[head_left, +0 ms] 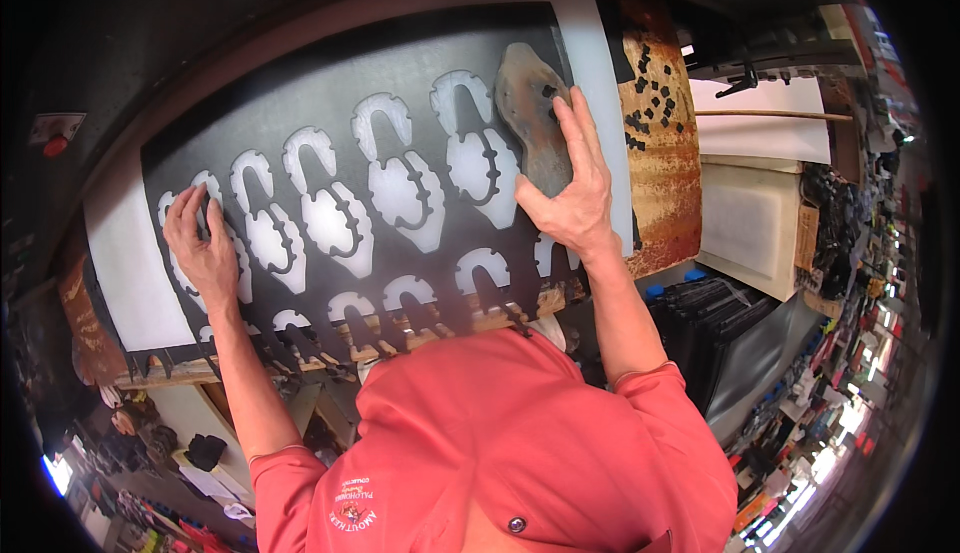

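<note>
A large black sheet [330,103] with rows of shoe-part-shaped cut-outs lies in front of me, pale material showing through its holes. On its right end rests a worn, brownish sole-shaped cutting die [530,103]. My right hand [578,188] grips the die's near right side, thumb on the left and fingers stretched along the right edge. Over the leftmost cut-outs, my left hand [205,248] touches the sheet with its fingers apart and slightly bent, holding nothing. The sheet's near edge hangs in strips toward my red shirt.
Beneath the sheet is a white board [130,283]. To the right stands a rusty metal plate [660,183] with small black scraps on it. A stack of black sheets [705,333] stands lower right. A dark machine part [250,3] spans overhead, with a red button [56,145] at left.
</note>
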The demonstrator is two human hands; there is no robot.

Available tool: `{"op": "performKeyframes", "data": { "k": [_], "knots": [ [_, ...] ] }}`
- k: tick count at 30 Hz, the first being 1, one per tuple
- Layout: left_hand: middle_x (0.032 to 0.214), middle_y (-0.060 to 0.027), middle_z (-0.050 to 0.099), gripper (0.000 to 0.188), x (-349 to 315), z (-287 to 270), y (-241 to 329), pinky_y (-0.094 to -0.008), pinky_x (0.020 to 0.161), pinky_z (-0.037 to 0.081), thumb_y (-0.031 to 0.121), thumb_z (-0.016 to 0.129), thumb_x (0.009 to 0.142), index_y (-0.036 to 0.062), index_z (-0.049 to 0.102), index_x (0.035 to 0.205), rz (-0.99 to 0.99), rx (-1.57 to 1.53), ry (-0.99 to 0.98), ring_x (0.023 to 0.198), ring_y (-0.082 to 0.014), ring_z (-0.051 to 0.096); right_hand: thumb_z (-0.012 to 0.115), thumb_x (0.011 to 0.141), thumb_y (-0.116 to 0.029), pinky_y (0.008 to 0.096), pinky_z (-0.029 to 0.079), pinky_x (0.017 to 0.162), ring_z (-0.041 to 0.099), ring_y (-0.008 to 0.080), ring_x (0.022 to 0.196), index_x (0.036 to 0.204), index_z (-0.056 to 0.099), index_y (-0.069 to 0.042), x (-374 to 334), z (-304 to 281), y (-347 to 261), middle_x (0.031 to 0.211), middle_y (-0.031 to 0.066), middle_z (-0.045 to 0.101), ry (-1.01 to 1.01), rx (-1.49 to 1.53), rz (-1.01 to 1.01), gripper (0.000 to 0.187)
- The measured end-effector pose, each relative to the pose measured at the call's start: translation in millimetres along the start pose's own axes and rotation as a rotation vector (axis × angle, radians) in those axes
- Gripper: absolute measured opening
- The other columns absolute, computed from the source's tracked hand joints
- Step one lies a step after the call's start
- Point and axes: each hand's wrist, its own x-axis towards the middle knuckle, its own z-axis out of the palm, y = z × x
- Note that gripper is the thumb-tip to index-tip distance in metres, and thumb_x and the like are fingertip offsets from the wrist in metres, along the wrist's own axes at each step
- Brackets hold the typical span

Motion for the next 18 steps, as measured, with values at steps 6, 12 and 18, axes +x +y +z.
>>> {"op": "performKeyframes", "data": {
  "k": [6,12,18],
  "knots": [
    [0.136,-0.0099,0.068,0.027,-2,-1,-3,-0.04,0.114,0.045,0.013,0.072,0.102,0.0089,0.076,0.129,0.022,-0.022,0.017,0.134,-0.0294,0.057,0.081,0.076,-0.014,0.0502,0.043,0.121,0.046,0.0513,0.148,0.153,0.05,0.005,-8,1,1,0.163,0.0375,0.039,0.046,-0.054,-0.071,0.085],
    [0.132,-0.0133,0.071,0.022,-5,0,-9,-0.0389,0.111,0.049,0.008,0.069,0.104,0.0034,0.076,0.124,-0.069,-0.242,0.093,0.129,-0.03,0.064,0.082,0.08,-0.013,0.0534,0.045,0.119,0.05,0.0553,0.143,0.147,0.055,0.008,-27,8,4,0.158,0.0405,0.043,0.101,-0.161,-0.128,0.076],
    [0.125,-0.016,0.072,0.017,-47,-30,29,-0.0386,0.105,0.052,0.003,0.067,0.104,-0.0026,0.074,0.118,0.026,-0.219,0.136,0.117,-0.029,0.069,0.08,0.081,-0.011,0.0536,0.045,0.119,0.051,0.0553,0.142,0.146,0.056,0.009,-28,11,8,0.156,0.0415,0.045,0.136,-0.094,-0.102,0.072]
  ]
}}
